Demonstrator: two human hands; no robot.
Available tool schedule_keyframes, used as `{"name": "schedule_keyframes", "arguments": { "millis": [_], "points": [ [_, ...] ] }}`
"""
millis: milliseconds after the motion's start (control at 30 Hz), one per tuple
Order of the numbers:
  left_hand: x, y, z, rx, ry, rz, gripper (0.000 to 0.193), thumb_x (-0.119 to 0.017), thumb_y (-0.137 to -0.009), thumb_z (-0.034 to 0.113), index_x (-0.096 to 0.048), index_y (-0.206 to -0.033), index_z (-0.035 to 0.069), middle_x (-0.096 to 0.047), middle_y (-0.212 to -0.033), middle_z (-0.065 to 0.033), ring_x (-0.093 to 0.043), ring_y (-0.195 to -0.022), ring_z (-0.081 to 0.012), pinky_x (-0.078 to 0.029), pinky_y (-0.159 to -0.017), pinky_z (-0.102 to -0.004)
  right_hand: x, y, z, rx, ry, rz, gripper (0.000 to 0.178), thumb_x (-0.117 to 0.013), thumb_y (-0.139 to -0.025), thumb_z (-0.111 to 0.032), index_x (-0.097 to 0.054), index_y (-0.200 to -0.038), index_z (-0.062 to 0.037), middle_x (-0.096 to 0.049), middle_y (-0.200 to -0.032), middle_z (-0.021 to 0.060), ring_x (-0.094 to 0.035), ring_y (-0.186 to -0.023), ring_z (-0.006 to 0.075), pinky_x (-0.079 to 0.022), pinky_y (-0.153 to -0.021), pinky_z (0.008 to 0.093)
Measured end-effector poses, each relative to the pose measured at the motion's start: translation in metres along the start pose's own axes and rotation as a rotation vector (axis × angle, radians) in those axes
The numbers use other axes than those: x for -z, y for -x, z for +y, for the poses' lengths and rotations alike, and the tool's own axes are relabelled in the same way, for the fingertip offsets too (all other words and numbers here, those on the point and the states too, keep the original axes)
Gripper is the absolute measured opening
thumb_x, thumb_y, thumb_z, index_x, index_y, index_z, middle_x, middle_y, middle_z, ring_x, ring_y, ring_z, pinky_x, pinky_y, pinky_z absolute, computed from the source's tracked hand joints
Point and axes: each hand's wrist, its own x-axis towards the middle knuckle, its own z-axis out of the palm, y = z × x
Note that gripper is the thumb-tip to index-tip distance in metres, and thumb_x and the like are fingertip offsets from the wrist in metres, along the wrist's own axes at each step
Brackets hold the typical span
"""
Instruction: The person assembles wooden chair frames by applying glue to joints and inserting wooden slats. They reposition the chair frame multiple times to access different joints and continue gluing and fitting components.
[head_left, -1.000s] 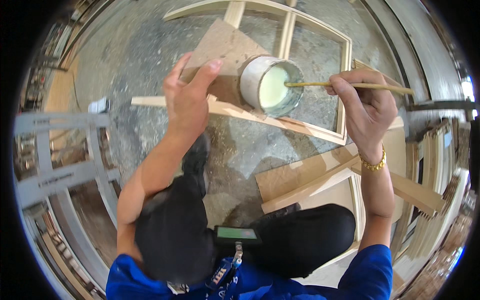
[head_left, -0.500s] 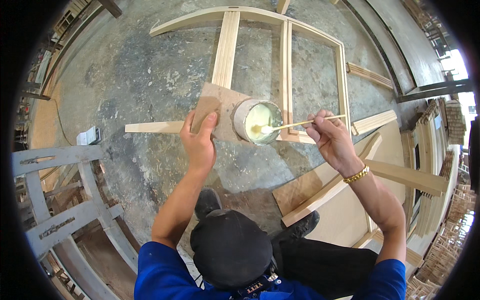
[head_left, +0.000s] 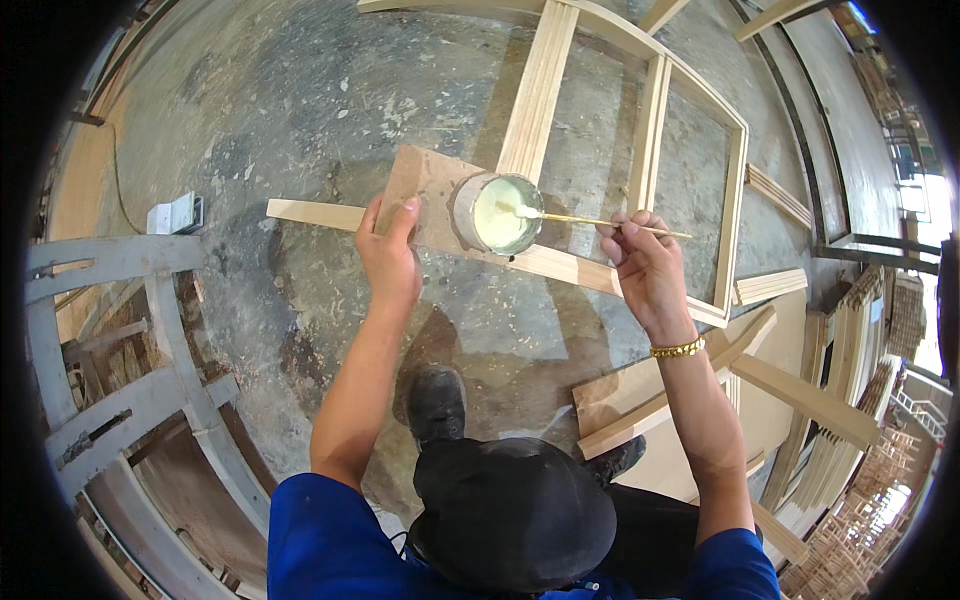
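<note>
My left hand grips the edge of a flat brown board, thumb on top. A round pot sits tilted on the board and holds a pale yellow, glue-like paste. In my right hand is a thin wooden stick, pinched near its outer end. Its white-coated tip dips into the pot's mouth. Below and beyond the pot, a pale wooden frame with crosspieces lies on the floor; the board and pot hide part of it.
A grey slatted structure stands at the left, near a small white box-like item. Loose wooden pieces and a flat panel lie at the right. My shoe is on the concrete floor.
The view has shifted, and the wooden frame now appears farther right and higher. The pot has moved slightly left and up. The stick stays in it, its tip at a different spot in the paste.
</note>
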Motion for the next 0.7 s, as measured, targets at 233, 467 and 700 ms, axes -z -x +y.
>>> {"name": "schedule_keyframes", "arguments": {
  "millis": [233, 467, 700],
  "points": [
    [0.014, -0.019, -0.007, 0.006, 0.077, 0.050, 0.032, -0.062, -0.078, 0.006, -0.051, -0.105, -0.006, -0.057, -0.099, -0.0124, -0.055, -0.089, -0.0169, -0.044, -0.077, -0.0279, -0.003, -0.006, 0.000, 0.145, 0.057, -0.030, 0.005, -0.054, -0.084, -0.001, -0.051, -0.088, -0.0030, -0.061, -0.088, 0.0126, -0.064, -0.079, 0.0213, -0.056, -0.066, 0.0281],
    [0.035, -0.091, -0.011, -0.200, 0.300, 0.267, 0.026, -0.056, -0.080, 0.002, -0.049, -0.104, -0.004, -0.054, -0.099, -0.0103, -0.055, -0.091, -0.0212, -0.047, -0.075, -0.0321, -0.034, 0.009, -0.008, 0.575, 0.841, -0.343, 0.008, -0.063, -0.079, 0.000, -0.056, -0.083, -0.0005, -0.063, -0.078, 0.0096, -0.063, -0.070, 0.0149, -0.053, -0.059, 0.0248],
    [0.033, -0.099, -0.026, -0.257, 0.080, 0.265, 0.032, -0.061, -0.077, 0.004, -0.049, -0.105, -0.006, -0.057, -0.094, -0.0119, -0.056, -0.085, -0.0185, -0.046, -0.074, -0.0291, -0.046, -0.005, 0.002, 0.830, 1.221, -0.683, 0.013, -0.069, -0.073, -0.002, -0.057, -0.078, -0.0041, -0.064, -0.076, 0.0074, -0.063, -0.068, 0.0152, -0.049, -0.056, 0.0242]
  ]
}}
